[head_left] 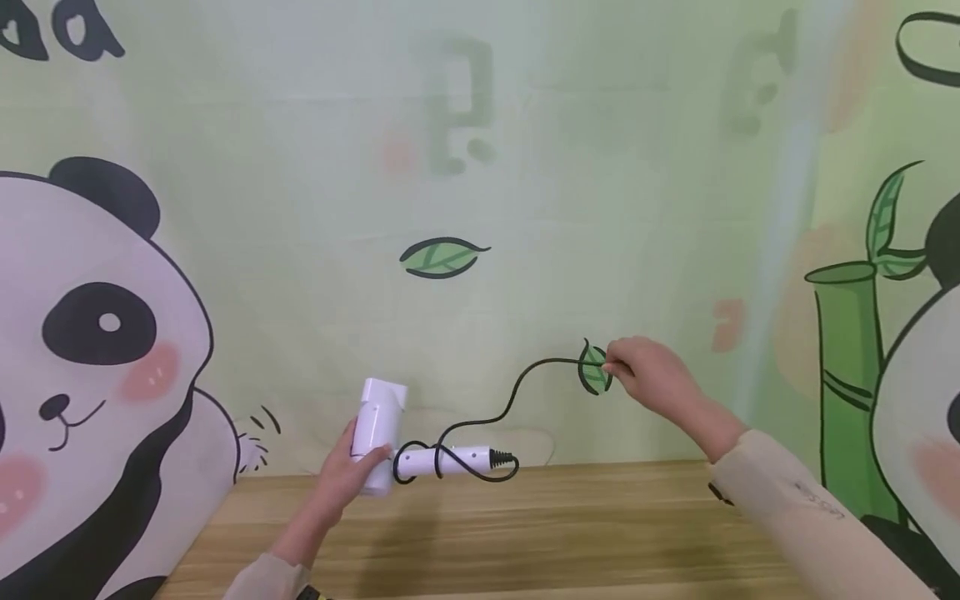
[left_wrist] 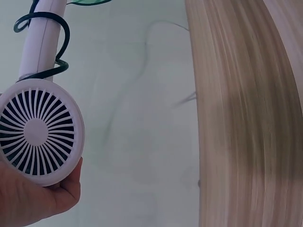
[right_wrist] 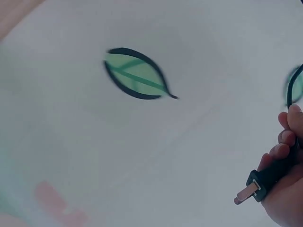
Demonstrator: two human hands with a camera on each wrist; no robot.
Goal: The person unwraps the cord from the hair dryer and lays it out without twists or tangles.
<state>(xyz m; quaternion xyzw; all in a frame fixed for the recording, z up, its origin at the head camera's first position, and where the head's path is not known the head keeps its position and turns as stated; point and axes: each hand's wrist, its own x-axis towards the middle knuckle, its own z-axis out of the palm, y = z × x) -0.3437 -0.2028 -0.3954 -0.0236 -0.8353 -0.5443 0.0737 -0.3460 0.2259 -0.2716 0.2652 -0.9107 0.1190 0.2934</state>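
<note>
A white hair dryer (head_left: 377, 425) is held up above the table's back edge. My left hand (head_left: 347, 468) grips its body; in the left wrist view the round slotted grille (left_wrist: 37, 133) faces the camera, with fingers under its rim. A black power cord (head_left: 517, 392) loops around the handle (head_left: 465, 459) and runs up to the right. My right hand (head_left: 651, 373) grips the cord's far end. The right wrist view shows its black plug (right_wrist: 270, 178) in that hand, prongs sticking out past the palm.
A wooden table (head_left: 525, 533) lies below both hands. Behind it hangs a pale green backdrop (head_left: 315, 208) printed with pandas, leaves and bamboo.
</note>
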